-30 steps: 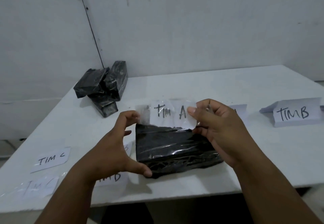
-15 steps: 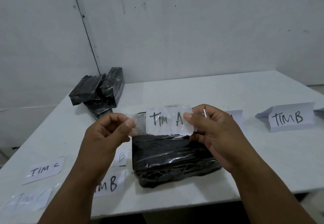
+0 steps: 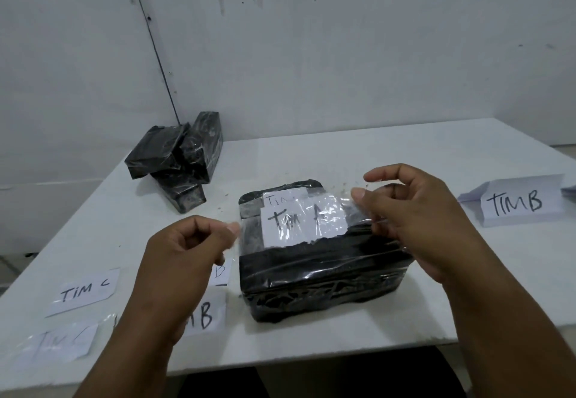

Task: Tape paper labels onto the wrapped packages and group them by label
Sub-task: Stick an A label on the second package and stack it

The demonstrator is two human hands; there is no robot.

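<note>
A black plastic-wrapped package [image 3: 324,273] lies on the white table [image 3: 374,154] in front of me. Just over its top I hold a strip of clear tape carrying a paper label "Tim A" [image 3: 299,223]. My left hand [image 3: 184,251] pinches the tape's left end and my right hand [image 3: 414,213] pinches its right end. A second paper slip reading "Tim" shows on the package top behind the held label. Whether the tape touches the package I cannot tell.
Three black wrapped packages [image 3: 177,157] are piled at the back left by the wall. Loose labels lie around: a folded "TIM B" [image 3: 517,204] on the right, "TIM C" [image 3: 84,291] and a taped "TIM C" [image 3: 59,341] at the front left, "TIM B" [image 3: 205,316] under my left wrist.
My left hand left the package's corner and took the tape's left end. Both hands brought the taped label down over the package top.
</note>
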